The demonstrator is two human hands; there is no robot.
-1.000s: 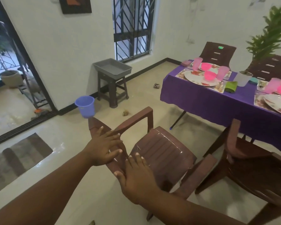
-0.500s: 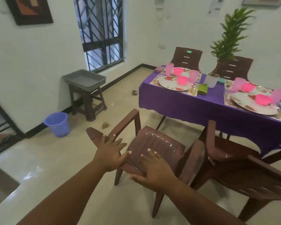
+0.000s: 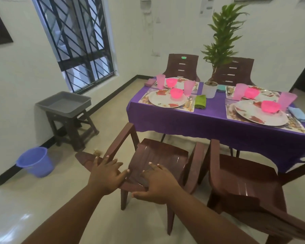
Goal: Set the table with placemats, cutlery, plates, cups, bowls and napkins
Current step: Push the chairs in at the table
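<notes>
The table (image 3: 209,120), under its purple cloth, looks fully laid from here: four placemats, each carrying a flowered plate such as the near-left one (image 3: 165,101), with pink bowls, pink cups, cutlery and folded napkins beside them, and a potted plant (image 3: 210,88) in the middle. What I have in hand is the brown plastic armchair (image 3: 158,155), standing short of the table's near edge with its seat toward it. I judge it light, stiff and rather slick, so the backrest top is the sensible place to hold. My left hand (image 3: 105,178) lies over the back's left part with fingers spread and nearly straight; my right hand (image 3: 157,184) rests on the top edge, fingers extended forward, thumb under the rim. A second chair (image 3: 245,182) stands just beside on the right, arms nearly touching, so room is tight there; open floor lies left toward the bucket (image 3: 34,162) and stool (image 3: 69,120).
</notes>
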